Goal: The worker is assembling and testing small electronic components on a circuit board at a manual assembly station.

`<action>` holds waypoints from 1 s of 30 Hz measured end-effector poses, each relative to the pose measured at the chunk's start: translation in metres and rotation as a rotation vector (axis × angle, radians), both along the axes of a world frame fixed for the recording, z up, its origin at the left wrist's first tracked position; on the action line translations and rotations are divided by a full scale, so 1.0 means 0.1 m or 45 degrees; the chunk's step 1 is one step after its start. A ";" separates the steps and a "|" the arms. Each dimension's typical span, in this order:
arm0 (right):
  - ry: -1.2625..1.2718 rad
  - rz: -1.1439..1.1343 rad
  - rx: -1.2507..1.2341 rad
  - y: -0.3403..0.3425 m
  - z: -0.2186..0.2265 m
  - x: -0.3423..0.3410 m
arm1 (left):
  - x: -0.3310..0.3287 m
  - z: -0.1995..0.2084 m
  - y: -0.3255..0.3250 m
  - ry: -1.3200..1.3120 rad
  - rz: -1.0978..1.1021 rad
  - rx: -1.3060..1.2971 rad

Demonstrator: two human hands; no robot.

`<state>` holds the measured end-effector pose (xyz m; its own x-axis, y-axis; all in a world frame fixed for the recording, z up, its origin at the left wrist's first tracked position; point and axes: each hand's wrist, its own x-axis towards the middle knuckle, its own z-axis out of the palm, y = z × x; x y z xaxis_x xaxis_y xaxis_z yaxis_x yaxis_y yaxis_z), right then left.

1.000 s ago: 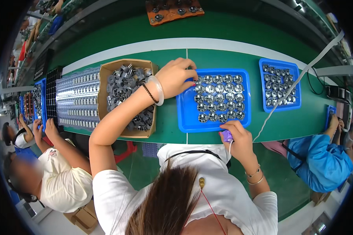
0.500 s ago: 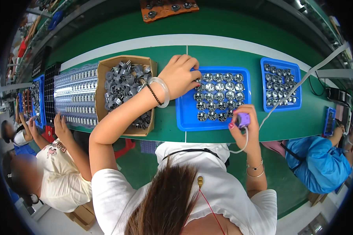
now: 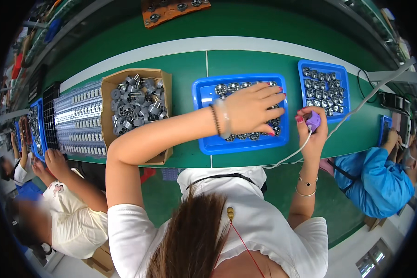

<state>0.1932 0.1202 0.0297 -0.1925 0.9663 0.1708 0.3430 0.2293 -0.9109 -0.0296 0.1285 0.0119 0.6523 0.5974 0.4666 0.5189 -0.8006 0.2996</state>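
Left hand [image 3: 251, 111] over the near blue tray [image 3: 236, 148], palm down, fingers spread; can't tell if they touch the round metallic parts [image 3: 221, 89] underneath. Those sit in rows in the tray, middle ones hidden by the hand.

Right hand [image 3: 316, 138] is raised just right of that tray, fingers curled and pinching a small purple device [image 3: 313, 121], with a thin white cable [image 3: 293, 152] running off it down and left.

Second blue tray [image 3: 324, 65] on the green counter [image 3: 181, 78], beyond the right hand, holds more of the same parts. Left of the near tray: open cardboard box [image 3: 167, 92] full of grey pronged parts [image 3: 136, 104], left forearm crossing its front corner. Clear plastic trays [image 3: 78, 123] sit left of the box.
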 end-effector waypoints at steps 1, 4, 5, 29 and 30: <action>0.054 -0.032 -0.036 0.00 0.01 0.01 | 0.05 -0.02 0.03 -0.004 -0.004 0.001; 0.091 -0.020 0.020 -0.02 -0.04 0.07 | 0.15 -0.14 0.09 0.109 -0.121 0.077; 0.087 -0.039 0.017 -0.04 -0.05 0.09 | 0.15 -0.12 0.11 0.105 -0.140 0.074; -0.611 0.170 -0.067 -0.48 0.17 -0.24 | 0.05 -0.08 0.49 0.289 -0.439 -0.158; -0.608 0.162 -0.067 -0.48 0.17 -0.25 | 0.05 -0.10 0.50 0.283 -0.430 -0.125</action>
